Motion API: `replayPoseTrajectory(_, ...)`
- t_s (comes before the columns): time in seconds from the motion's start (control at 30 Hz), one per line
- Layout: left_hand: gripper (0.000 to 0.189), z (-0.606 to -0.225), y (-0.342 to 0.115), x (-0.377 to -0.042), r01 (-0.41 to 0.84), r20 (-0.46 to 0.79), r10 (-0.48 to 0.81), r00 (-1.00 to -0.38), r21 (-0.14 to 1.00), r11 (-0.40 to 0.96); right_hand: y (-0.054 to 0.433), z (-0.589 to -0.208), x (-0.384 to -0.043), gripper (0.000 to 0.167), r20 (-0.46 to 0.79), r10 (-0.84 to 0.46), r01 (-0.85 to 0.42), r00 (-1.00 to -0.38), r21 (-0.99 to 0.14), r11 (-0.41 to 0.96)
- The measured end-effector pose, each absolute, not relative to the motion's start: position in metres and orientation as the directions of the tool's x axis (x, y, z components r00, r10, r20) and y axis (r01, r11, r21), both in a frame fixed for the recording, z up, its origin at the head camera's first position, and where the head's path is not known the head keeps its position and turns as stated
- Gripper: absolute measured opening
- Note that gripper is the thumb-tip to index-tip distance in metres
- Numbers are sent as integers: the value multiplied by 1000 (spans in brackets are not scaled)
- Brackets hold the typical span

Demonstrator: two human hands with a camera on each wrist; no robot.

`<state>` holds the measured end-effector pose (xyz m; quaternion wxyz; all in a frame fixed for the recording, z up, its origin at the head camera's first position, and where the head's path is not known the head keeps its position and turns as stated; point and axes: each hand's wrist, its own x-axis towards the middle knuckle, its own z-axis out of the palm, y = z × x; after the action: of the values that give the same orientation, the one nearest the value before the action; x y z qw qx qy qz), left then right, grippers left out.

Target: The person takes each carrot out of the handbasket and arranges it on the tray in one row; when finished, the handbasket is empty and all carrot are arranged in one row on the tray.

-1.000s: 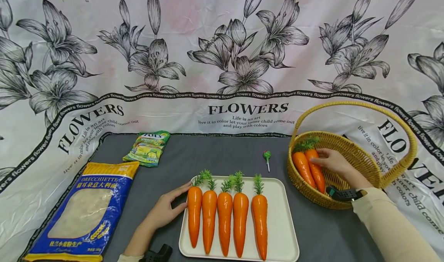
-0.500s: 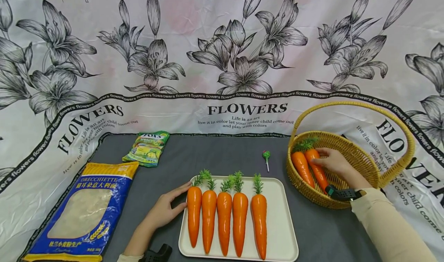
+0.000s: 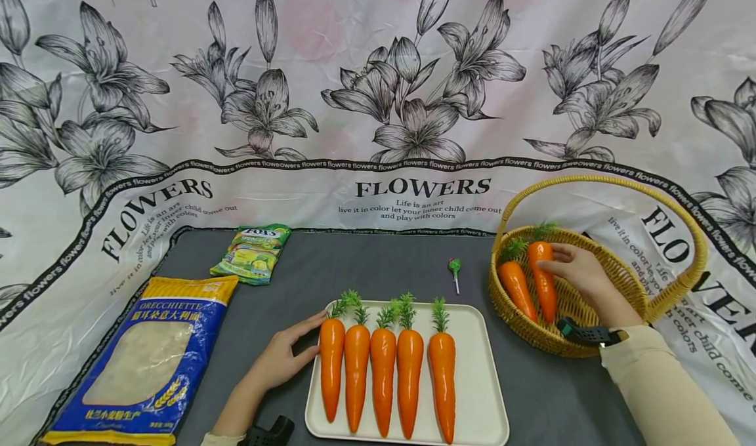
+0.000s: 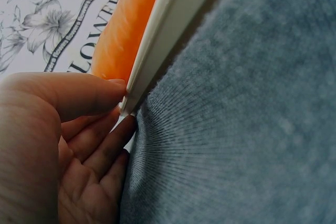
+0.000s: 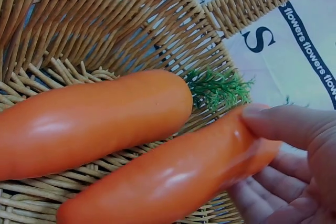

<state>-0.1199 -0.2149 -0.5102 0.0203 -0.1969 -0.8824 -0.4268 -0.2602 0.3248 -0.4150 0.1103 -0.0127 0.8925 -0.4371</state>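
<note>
Toward the right of the head view, my right hand [image 3: 581,275] pinches a carrot [image 3: 543,282] inside a wicker basket [image 3: 620,262]. Thumb lies on top and fingers beneath near its leafy end, as the right wrist view shows. A second carrot [image 5: 94,121] rests beside it in the basket. My left hand [image 3: 282,357] touches the left edge of a cream tray [image 3: 472,380], fingers fairly straight and spread. Its thumb tip [image 4: 116,90] is right at the rim. Several carrots [image 3: 382,380] lie in a row on the tray, leaves pointing away from me.
A blue and yellow pasta bag [image 3: 142,361] lies at the left, with a green candy packet [image 3: 252,252] behind it. A small lollipop [image 3: 454,272] sits between tray and basket. The tall basket handle [image 3: 602,180] arches over the basket. A floral cloth [image 3: 378,105] hangs behind.
My right hand has lifted the held carrot slightly and drawn it farther back, apart from the other carrot in the basket. My left hand stays at the tray's edge.
</note>
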Motion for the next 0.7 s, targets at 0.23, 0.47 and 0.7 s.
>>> replayPoseTrajectory(0.23, 48, -511, -215, -120, 364, 203, 329, -922, 743, 561, 326, -405, -258, 83, -175, -109, 77, -979, -800, 595)
replayPoseTrajectory(0.47, 48, -510, -215, -120, 358, 200, 323, -925, 742, 567, 326, -392, -254, 76, -80, -118, -6, -990, -803, 596)
replayPoseTrajectory(0.7, 48, -509, -215, -120, 347, 185, 326, -927, 753, 559, 317, -376, -239, 75, 4, -85, -53, -996, -812, 582)
